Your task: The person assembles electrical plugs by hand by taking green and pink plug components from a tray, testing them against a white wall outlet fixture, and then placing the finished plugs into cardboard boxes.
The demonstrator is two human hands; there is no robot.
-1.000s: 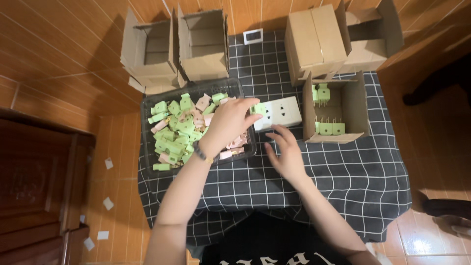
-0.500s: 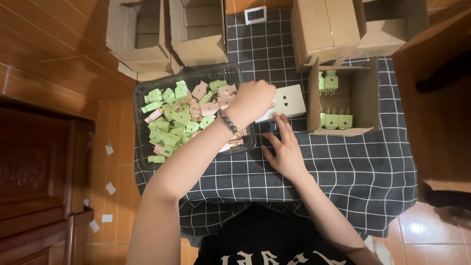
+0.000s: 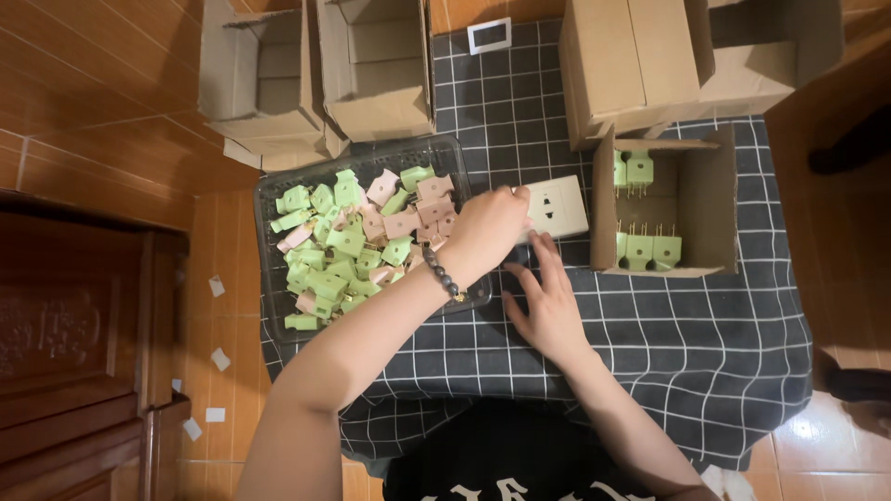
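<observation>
At the bottom centre of the frame the person's dark shirt point(image 3: 506, 459) shows, and both forearms rise from it toward the middle. The right hand point(image 3: 548, 301) lies palm down on the black checked cloth point(image 3: 687, 353), just right of centre, its fingers spread apart and stretched up toward the white socket plate point(image 3: 555, 208), fingertips just short of its lower edge; it grips nothing. The left forearm crosses diagonally from the lower left, with a dark bead bracelet point(image 3: 442, 272) at the wrist. The left hand point(image 3: 487, 227) is curled, knuckles up, with its fingers closed on the left end of the socket plate.

That plate sits just above centre, between the black tray point(image 3: 278, 306) and the small open box point(image 3: 715, 199). Its long axis runs nearly left to right, the right end tipped slightly upward, its holed face turned to the camera.

The tray, left of centre, holds a heap of green and pink plugs point(image 3: 348, 246). The small box on the right holds a few green plugs point(image 3: 640, 249) standing prongs up. Farther off, along the top edge, stand larger cardboard boxes point(image 3: 371, 65).
</observation>
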